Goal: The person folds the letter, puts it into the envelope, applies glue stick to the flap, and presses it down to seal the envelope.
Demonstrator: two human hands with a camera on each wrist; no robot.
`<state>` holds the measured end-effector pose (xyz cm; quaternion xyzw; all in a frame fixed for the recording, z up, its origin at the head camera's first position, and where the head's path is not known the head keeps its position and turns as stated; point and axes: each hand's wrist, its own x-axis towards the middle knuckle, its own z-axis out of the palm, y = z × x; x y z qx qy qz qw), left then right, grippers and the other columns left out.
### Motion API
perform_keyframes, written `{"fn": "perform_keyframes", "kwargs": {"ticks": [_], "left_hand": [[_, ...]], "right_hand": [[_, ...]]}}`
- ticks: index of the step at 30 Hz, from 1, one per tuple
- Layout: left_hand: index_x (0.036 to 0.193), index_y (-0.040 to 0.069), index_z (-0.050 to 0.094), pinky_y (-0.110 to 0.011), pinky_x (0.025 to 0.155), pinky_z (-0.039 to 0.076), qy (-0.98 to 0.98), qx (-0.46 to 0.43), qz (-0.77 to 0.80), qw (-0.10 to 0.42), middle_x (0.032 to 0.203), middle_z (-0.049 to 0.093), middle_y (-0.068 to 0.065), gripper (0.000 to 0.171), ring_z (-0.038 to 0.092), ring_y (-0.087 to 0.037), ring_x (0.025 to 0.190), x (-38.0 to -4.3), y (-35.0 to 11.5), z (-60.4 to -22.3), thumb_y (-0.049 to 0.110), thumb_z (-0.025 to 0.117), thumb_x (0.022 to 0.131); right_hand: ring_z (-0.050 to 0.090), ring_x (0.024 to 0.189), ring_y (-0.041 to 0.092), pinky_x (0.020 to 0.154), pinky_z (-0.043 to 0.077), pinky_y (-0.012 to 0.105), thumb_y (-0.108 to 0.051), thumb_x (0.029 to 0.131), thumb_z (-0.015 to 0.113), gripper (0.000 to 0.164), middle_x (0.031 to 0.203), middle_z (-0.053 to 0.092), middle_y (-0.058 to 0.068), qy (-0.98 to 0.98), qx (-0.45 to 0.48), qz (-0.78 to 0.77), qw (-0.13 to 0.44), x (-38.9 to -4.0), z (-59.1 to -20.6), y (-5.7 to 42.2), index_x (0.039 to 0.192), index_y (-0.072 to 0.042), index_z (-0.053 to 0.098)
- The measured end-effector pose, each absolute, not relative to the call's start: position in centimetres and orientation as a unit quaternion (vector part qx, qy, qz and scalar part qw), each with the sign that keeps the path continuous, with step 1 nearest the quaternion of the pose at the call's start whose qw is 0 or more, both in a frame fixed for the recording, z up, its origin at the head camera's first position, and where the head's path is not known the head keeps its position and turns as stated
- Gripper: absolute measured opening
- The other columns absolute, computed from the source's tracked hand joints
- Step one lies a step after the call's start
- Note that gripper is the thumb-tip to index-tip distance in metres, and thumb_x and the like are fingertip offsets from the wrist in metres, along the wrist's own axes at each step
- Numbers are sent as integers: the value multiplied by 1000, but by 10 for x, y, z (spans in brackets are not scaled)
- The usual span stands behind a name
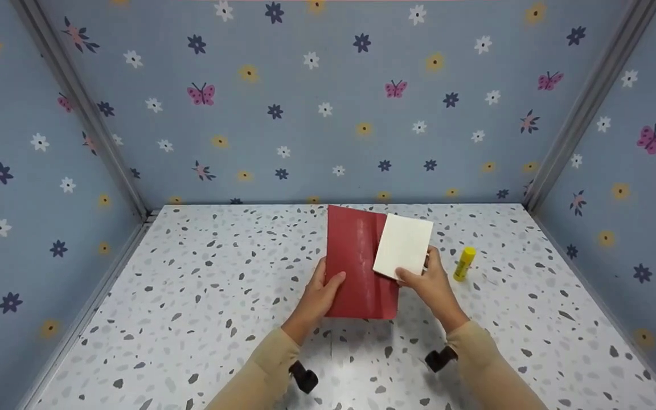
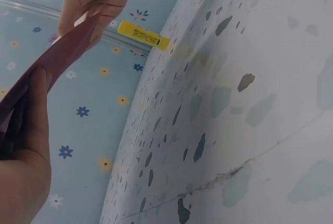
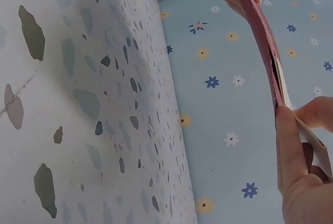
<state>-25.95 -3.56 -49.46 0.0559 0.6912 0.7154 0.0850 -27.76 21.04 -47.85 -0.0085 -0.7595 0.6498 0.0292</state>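
**Fingers of your left hand [image 1: 319, 293] and right hand [image 1: 430, 286] grip a red cover [image 1: 351, 256] and an off-white booklet [image 1: 406, 242]**

Held in front of you, above the speckled tabletop [image 1: 220, 296], the red cover shows its broad face to the head camera, a pale streak of glare running down it and a darker upright band toward its right side. Your left hand grips its left edge, thumb pressed on the front and the other fingers behind. Your right hand pinches the off-white booklet at its lower right, thumb on the front near the bottom edge and fingers round the right side. The smaller booklet tilts slightly and overlaps the right part of the red cover. Seen edge-on from your right wrist, cream and red run close together with a narrow dark gap; whether the booklet is tucked inside the cover, you cannot tell.

Near your right hand, and apart from it, a yellow tube [image 1: 464, 264] with dark print stands upright on the tabletop. Beige sleeves [image 1: 268, 361] cover your forearms, and a black device [image 1: 304, 378] sits at your left wrist, another black device [image 1: 441, 359] at your right. Behind the table rises a blue wall [image 1: 299, 85] patterned with flowers and pink butterflies, with grey metal strips along its corners.
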Motion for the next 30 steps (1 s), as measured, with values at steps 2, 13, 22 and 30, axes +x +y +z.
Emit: {"fn": "perform_keyframes", "kwargs": {"ticks": [2, 13, 22, 30], "left_hand": [[154, 25, 32, -44, 87, 50, 692, 60, 715, 82, 128, 61, -7, 56, 61, -23, 107, -259, -35, -496, 37, 54, 103], [153, 26, 34, -41, 89, 49, 685, 67, 721, 75, 130, 60, -7, 54, 61, -23, 108, -261, -35, -498, 37, 54, 103], [152, 27, 35, -42, 88, 51, 683, 77, 723, 67, 128, 62, -5, 53, 63, -23, 107, -258, -36, -500, 37, 54, 103], [151, 28, 36, -42, 89, 49, 691, 77, 716, 55, 129, 61, -4, 51, 61, -23, 107, -257, -34, -501, 37, 53, 104]], "right_hand": [[58, 109, 34, 79, 58, 33, -3, 88, 74, 73, 132, 48, 25, -760, -12, 649, 31, -278, -479, 210, 144, -1, 27], [55, 114, 33, 81, 58, 33, -2, 87, 71, 75, 133, 47, 21, -759, -1, 650, 42, -277, -479, 207, 147, -4, 25], [57, 108, 33, 76, 57, 30, 5, 86, 66, 74, 128, 47, 24, -756, 11, 653, 49, -270, -468, 202, 146, 1, 23], [55, 111, 34, 79, 57, 32, 3, 84, 68, 74, 128, 49, 24, -759, 3, 649, 55, -277, -480, 204, 145, 0, 26]]}}
